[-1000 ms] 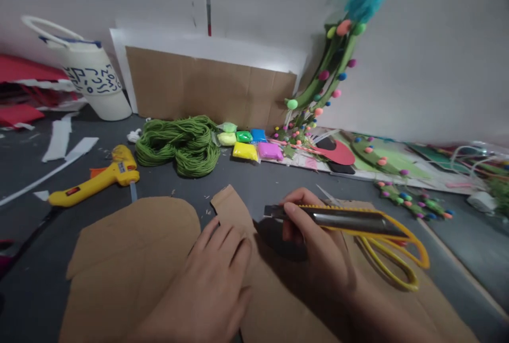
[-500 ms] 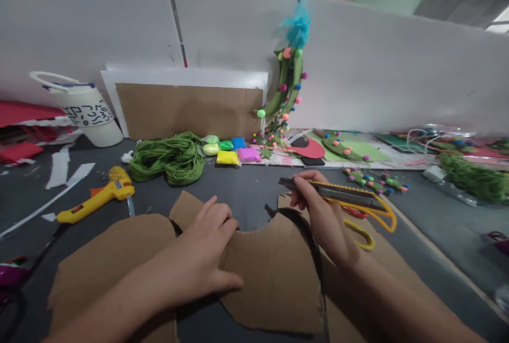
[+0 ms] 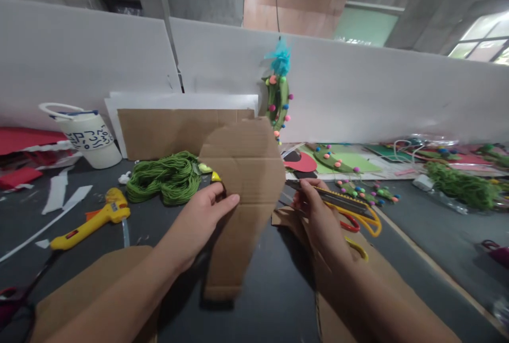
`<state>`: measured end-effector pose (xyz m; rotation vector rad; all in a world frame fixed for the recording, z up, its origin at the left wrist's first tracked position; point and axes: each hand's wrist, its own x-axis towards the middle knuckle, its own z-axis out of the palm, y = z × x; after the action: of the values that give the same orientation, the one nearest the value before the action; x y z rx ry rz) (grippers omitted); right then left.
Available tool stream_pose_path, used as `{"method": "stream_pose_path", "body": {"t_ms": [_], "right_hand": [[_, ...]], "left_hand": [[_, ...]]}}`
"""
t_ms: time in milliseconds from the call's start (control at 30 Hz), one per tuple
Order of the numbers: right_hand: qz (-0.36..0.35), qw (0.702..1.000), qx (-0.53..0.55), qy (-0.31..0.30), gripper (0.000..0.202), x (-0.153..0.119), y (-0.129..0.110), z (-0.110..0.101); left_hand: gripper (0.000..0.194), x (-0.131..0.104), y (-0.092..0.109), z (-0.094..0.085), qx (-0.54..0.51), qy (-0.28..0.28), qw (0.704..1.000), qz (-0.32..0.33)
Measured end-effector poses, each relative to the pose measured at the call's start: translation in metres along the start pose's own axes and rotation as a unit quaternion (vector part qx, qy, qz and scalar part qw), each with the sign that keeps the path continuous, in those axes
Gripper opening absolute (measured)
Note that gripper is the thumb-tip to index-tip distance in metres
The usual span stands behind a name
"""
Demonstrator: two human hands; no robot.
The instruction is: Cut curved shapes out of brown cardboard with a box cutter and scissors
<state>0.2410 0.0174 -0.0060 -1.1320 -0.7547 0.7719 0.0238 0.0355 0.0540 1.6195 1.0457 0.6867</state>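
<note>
White partition boards [image 3: 377, 94] along dark grey floor [image 3: 274, 284]; concrete wall behind; bright window [image 3: 483, 46] upper right.

The cutout [image 3: 240, 173] stood upright between the hands, left hand [image 3: 204, 210] at its left edge, right hand [image 3: 314, 213] with the knife [image 3: 330, 197] to its right. Yarn [image 3: 167, 176] lay behind-left; the glue gun [image 3: 93, 219] farther left.

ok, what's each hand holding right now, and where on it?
Left hand holds the cardboard cutout upright, pinched at its left edge about mid-height. Right hand grips the yellow utility knife near its blade end.
</note>
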Motion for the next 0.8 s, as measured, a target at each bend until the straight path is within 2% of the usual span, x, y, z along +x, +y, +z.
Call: {"method": "stream_pose_path", "body": {"t_ms": [100, 200, 300, 367, 433, 533, 600, 667, 733, 800], "right_hand": [[0.033, 0.999, 0.000, -0.029, 0.024, -0.008, 0.003, 0.000], [0.048, 0.996, -0.038, -0.067, 0.026, -0.017, 0.005, -0.001], [-0.013, 0.984, -0.165, -0.066, 0.025, -0.020, 0.006, -0.002], [-0.024, 0.976, -0.208, -0.065, 0.026, -0.018, 0.008, -0.003], [0.001, 0.977, -0.195, -0.083, 0.029, -0.017, 0.010, -0.004], [0.018, 0.977, -0.183, -0.105, 0.031, -0.020, 0.010, -0.002], [0.010, 0.968, -0.219, -0.124, 0.029, -0.026, 0.006, 0.001], [0.002, 0.951, -0.269, -0.153, 0.028, -0.033, 0.001, 0.005], [-0.029, 0.933, -0.316, -0.171, 0.025, -0.039, -0.004, 0.008], [-0.087, 0.918, -0.351, -0.166, 0.021, -0.042, -0.008, 0.009]], "left_hand": [[0.030, -0.004, -0.009, 0.015, -0.081, -0.069, 0.992, -0.072], [0.032, -0.009, -0.025, 0.025, -0.098, -0.123, 0.980, -0.124], [0.026, -0.011, -0.037, 0.025, -0.051, -0.172, 0.973, -0.143], [0.023, -0.010, -0.040, 0.020, 0.013, -0.190, 0.971, -0.145], [0.024, -0.010, -0.039, 0.013, 0.101, -0.180, 0.969, -0.139], [0.029, -0.017, -0.032, 0.007, 0.263, -0.114, 0.952, -0.105], [0.025, -0.025, -0.027, 0.010, 0.356, -0.065, 0.929, -0.076], [0.026, -0.033, -0.024, 0.019, 0.408, -0.048, 0.910, -0.058], [0.037, -0.040, -0.026, 0.030, 0.463, -0.076, 0.883, -0.026], [0.064, -0.044, -0.033, 0.039, 0.489, -0.115, 0.865, 0.000]]}}
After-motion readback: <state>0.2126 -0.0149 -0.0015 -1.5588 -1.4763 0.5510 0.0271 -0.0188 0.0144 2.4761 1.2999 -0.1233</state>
